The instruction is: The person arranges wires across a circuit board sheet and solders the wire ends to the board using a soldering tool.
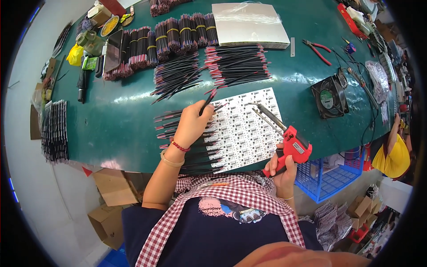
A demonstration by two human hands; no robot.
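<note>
My left hand [190, 124] is closed on a few short black wires [207, 102], their red tips pointing up and away from me. It hovers over the left edge of a white circuit board panel [249, 133]. Along that edge lie several black wires [198, 159] with stripped or red ends, sticking out to the left. My right hand [284, 173] grips a red soldering gun [296, 147] by its handle. The gun's metal tip and feed tube reach over the panel's upper right part; whether the tip touches the board I cannot tell.
Loose black wires [238, 66] lie beyond the panel, with banded wire bundles [180, 33] behind. A stack of white boards [249, 24] sits at the back. To the right are red pliers [318, 51] and a black fan [329, 96]. A blue crate [329, 178] stands below the table's edge.
</note>
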